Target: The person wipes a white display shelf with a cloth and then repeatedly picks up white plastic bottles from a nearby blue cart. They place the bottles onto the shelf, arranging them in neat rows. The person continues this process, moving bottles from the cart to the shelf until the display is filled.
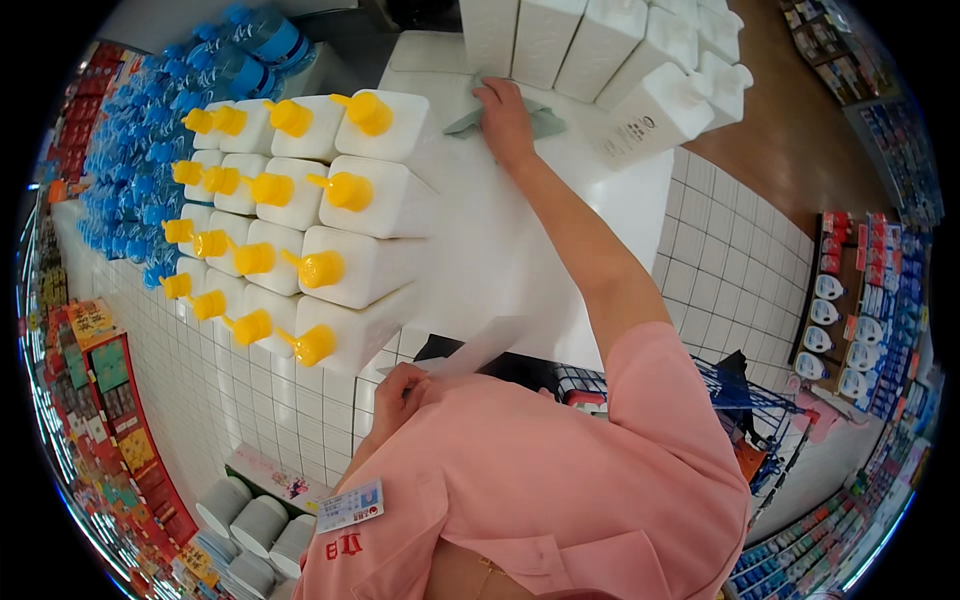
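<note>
My right hand (507, 121) presses a grey-green cloth (545, 120) flat on the white display surface (495, 262), just below a group of white plastic jugs (546, 41). Near the surface's lower edge, close to my body, my left hand (399, 397) has its fingers closed on a thin, pale translucent sheet (484, 341); its exact material cannot be told. To the left of the cloth stand rows of white jugs with yellow caps (349, 191). One white jug with printing (637, 131) stands right of the cloth, at the surface's edge.
Blue-capped water bottles (139, 165) stand massed beyond the yellow-capped jugs. A blue shopping cart (757, 420) is at the lower right, beside me. Shelves with white bottles (825, 311) line the right side; red display shelving (139, 427) and paper rolls (259, 525) are at the left.
</note>
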Tool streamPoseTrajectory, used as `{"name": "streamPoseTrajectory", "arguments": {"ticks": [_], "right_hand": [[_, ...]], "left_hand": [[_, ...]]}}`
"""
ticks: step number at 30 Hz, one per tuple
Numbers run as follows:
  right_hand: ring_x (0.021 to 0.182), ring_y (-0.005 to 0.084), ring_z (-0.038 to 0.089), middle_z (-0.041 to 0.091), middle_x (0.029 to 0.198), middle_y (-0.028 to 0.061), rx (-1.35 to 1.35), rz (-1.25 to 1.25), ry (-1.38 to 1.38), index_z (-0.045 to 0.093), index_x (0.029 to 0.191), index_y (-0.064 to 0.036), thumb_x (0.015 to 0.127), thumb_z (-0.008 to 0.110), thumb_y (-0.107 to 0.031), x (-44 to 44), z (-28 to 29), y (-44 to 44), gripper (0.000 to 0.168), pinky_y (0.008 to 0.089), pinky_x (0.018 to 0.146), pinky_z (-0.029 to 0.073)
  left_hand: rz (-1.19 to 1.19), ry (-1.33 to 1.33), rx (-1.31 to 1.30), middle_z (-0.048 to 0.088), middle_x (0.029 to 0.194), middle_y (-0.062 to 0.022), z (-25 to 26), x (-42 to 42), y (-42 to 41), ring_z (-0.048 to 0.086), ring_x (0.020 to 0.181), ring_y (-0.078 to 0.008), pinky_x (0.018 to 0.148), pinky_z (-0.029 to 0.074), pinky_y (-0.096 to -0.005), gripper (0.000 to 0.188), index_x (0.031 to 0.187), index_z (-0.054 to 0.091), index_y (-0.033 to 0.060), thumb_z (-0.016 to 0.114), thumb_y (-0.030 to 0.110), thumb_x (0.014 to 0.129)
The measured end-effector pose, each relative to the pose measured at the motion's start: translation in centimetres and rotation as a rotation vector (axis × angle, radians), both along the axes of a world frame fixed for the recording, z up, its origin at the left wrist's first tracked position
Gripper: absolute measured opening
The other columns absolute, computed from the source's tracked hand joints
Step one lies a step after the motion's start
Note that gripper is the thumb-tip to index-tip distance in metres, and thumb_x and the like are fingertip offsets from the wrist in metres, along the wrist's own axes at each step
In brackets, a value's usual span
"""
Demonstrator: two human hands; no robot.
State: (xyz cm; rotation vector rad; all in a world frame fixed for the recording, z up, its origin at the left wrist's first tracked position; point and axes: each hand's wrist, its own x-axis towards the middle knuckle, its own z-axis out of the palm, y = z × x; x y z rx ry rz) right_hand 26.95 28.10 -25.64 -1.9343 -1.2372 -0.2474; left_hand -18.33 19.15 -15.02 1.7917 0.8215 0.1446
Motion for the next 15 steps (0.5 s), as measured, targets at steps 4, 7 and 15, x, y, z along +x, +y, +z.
{"name": "streamPoseTrajectory", "arguments": {"ticks": [4, 7, 15], "right_hand": [[0.122, 0.0346, 0.053, 0.061, 0.128, 0.0149, 0.076, -0.017, 0.088, 0.072, 0.108, -0.004, 0.081, 0.066, -0.002, 0.0, -0.4, 1.4, 0.028, 0.0421, 0.104, 0.045], [0.127, 0.0334, 0.052, 0.059, 0.134, 0.0121, -0.008, 0.104, 0.084, 0.072, 0.111, -0.006, 0.085, 0.064, -0.004, -1.9, -0.3, 0.0, 0.027, 0.0412, 0.107, 0.043], [0.131, 0.0315, 0.049, 0.059, 0.134, 0.01, -0.063, 0.118, 0.256, 0.067, 0.118, -0.009, 0.084, 0.056, 0.006, -9.5, 0.0, -6.5, 0.039, 0.0428, 0.11, 0.041]], "left_hand": [[0.082, 0.044, 0.038, 0.064, 0.084, -0.0105, -0.9, -2.2, 0.0, 0.065, 0.076, -0.0205, 0.07, 0.053, -0.0306, 0.011, 0.094, 0.061, 0.0015, 0.067, -0.004, 0.088], [0.071, -0.026, -0.004, 0.064, 0.084, -0.0105, -0.6, -2.7, 0.2, 0.064, 0.078, -0.0215, 0.069, 0.052, -0.0303, 0.011, 0.094, 0.061, 0.0022, 0.067, -0.004, 0.087], [-0.26, -0.13, 0.071, 0.066, 0.089, -0.0087, 1.1, -3.5, 2.3, 0.065, 0.084, -0.0231, 0.07, 0.054, -0.0319, 0.011, 0.093, 0.063, 0.0031, 0.068, -0.005, 0.086]]}}
